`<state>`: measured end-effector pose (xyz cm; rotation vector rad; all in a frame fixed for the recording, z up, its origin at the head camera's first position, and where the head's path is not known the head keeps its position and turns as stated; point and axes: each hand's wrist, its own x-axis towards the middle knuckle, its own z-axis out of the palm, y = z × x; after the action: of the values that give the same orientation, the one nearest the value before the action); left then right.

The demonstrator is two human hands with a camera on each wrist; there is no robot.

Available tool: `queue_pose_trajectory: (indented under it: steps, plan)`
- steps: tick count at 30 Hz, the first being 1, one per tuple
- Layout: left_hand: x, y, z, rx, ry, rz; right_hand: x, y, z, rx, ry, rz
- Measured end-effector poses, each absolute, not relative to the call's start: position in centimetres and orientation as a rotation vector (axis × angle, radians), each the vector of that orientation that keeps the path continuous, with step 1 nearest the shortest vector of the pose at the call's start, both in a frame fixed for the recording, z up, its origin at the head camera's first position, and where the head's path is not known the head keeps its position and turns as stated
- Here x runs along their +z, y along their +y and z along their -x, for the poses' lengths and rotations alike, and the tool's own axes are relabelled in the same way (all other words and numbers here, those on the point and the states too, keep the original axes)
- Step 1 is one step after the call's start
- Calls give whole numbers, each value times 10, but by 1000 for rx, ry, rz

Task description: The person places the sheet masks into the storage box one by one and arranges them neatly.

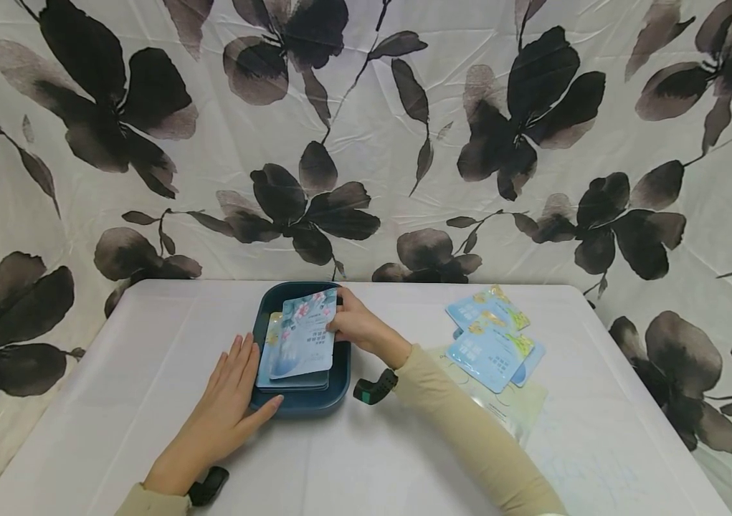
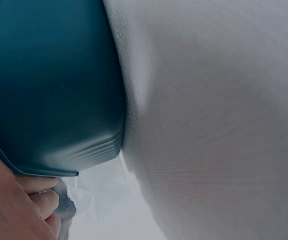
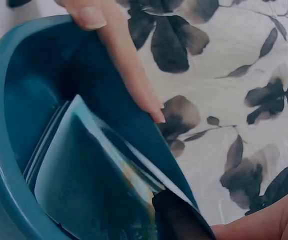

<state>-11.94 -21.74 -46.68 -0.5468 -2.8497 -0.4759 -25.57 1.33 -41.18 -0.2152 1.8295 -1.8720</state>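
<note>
A dark blue plastic bin [image 1: 317, 405] stands on the table and holds a stack of flat blue packets [image 1: 267, 365]. My right hand [image 1: 362, 322] pinches the right edge of a light blue packet with pink flowers [image 1: 304, 337], which lies tilted over the stack. My left hand [image 1: 230, 394] rests along the bin's left rim, fingers extended and thumb at the front rim. In the left wrist view the bin's outer wall [image 2: 53, 85] fills the left side, beside part of a hand [image 2: 8, 210]. The right wrist view shows the packets [image 3: 83, 180] leaning inside the bin.
Several light blue packets with yellow-green corners [image 1: 488, 351] lie overlapping right of the bin. A pale green sheet [image 1: 527, 401], partly covered by them and the right sleeve, lies underneath. A floral curtain [image 1: 404, 215] hangs behind the white table [image 1: 178, 322].
</note>
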Motion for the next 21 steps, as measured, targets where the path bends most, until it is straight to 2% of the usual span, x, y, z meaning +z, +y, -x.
queue_pose_trajectory:
  steps: [21]
  plan:
    - [-466,-218,119,-475,-2833,560,-416,1,250,-1750,1882,166]
